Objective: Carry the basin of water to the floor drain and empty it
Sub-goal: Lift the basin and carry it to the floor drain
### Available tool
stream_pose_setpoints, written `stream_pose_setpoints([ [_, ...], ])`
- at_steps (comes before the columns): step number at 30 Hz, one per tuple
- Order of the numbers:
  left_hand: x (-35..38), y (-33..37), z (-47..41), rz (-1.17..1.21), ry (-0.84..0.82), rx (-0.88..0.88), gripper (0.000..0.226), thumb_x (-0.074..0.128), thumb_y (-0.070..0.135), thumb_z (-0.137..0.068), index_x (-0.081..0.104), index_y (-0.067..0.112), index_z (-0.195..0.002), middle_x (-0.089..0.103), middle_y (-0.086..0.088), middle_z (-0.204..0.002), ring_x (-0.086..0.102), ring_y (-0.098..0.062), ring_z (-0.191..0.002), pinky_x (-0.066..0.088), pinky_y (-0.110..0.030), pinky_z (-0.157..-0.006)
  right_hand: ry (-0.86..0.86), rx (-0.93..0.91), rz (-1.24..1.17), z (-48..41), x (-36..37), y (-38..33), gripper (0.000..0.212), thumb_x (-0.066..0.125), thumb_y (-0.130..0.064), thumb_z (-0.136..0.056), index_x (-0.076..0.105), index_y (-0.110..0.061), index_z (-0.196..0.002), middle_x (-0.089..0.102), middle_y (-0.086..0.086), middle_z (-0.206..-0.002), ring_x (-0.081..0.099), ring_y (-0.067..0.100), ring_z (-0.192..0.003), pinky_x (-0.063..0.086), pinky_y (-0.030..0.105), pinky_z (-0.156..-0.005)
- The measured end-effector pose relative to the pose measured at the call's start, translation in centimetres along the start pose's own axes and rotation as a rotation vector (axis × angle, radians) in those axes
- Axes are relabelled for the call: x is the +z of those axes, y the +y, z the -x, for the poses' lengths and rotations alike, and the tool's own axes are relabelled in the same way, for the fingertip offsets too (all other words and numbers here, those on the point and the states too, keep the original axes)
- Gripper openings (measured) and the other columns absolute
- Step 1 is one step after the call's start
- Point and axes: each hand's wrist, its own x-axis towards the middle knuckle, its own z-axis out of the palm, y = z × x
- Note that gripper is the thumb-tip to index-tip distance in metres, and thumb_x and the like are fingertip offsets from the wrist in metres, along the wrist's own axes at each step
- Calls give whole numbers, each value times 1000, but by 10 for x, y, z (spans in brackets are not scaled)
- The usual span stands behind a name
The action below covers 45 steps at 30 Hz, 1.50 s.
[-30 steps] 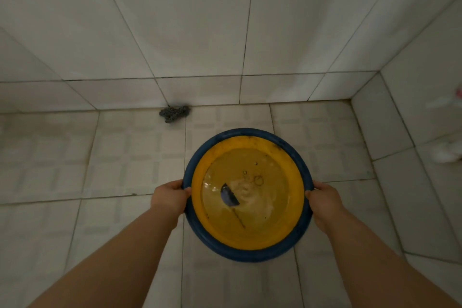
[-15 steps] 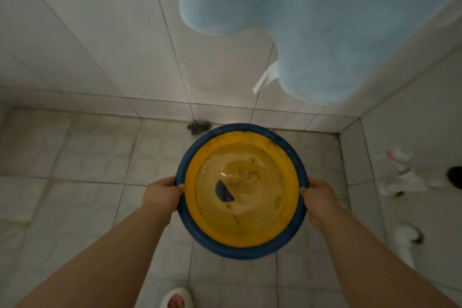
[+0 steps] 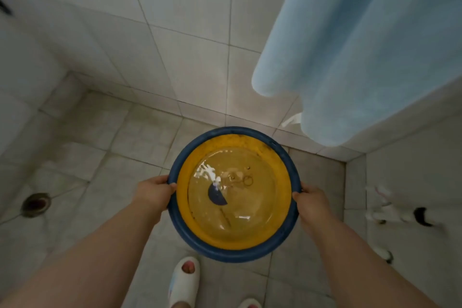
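Both hands hold the basin [image 3: 233,195] level above the tiled floor [image 3: 100,157], the left hand [image 3: 153,194] and right hand [image 3: 312,201] on opposite sides of its blue rim with fingers [image 3: 162,179] curled over the edge. Shallow water [image 3: 235,190] glints inside over what may be a dark scrap, so the load will likely slosh and the wet rim may be slippery; gripping both sides suits it. The floor drain [image 3: 35,205] lies well apart to the left, beyond the slippered foot [image 3: 184,280].
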Motion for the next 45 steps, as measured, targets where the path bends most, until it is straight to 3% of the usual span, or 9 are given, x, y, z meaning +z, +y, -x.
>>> stream_pose_setpoints([
  [6,-62,8,47,73,35,5,39,55,3,-90,55,2,-130,62,-20,-123,59,-33,-105,49,-43,-95,-64,-36,-11,62,11,-37,28,46,2,-90,58,-18,-74,60,6,-75,57,24,-71,50,32,-64],
  [10,-100,14,78,118,85,12,37,55,3,-90,57,2,-127,63,-19,-120,60,-31,-101,50,-42,-94,-102,-69,45,96,19,-63,22,48,1,-88,62,-14,-80,63,9,-79,60,30,-82,52,40,-77],
  [24,-223,33,164,429,236,-8,36,54,-2,-89,59,2,-124,64,-19,-110,57,-26,-90,49,-33,-80,-226,-226,230,217,58,-167,29,46,6,-86,58,-11,-66,63,11,-77,60,34,-84,51,47,-87],
  [32,-281,32,168,491,268,-20,34,55,-1,-86,65,5,-118,66,-13,-96,62,-29,-88,53,-35,-79,-224,-247,275,251,97,-196,20,45,4,-87,62,-2,-95,62,14,-88,58,32,-87,50,44,-88],
  [35,-301,38,171,542,275,-28,36,55,-3,-87,63,4,-121,63,-8,-82,59,-25,-77,49,-30,-69,-239,-256,263,264,111,-209,24,44,5,-88,62,-4,-101,62,11,-82,58,30,-81,49,39,-80],
  [37,-313,42,172,554,285,-25,36,55,-3,-87,62,4,-121,60,-5,-77,57,-22,-71,48,-28,-65,-242,-266,292,272,121,-220,24,44,4,-88,63,1,-101,62,15,-88,61,35,-89,51,43,-86],
  [40,-332,45,168,573,281,-15,36,54,-2,-87,62,4,-121,63,-9,-85,60,-26,-81,50,-29,-70,-244,-281,290,282,137,-236,20,43,6,-87,63,1,-83,63,14,-83,61,37,-90,50,49,-89],
  [43,-351,48,159,598,275,-4,39,54,-2,-86,61,4,-124,66,-16,-103,61,-28,-89,51,-34,-81,-248,-301,291,284,157,-250,19,45,4,-86,63,6,-83,65,20,-93,62,40,-97,49,55,-92],
  [45,-364,51,154,609,284,0,40,55,-2,-87,59,5,-126,66,-17,-109,61,-28,-91,50,-33,-82,-247,-299,266,285,170,-257,24,46,3,-85,61,-4,-69,66,22,-95,63,41,-97,49,57,-90],
])
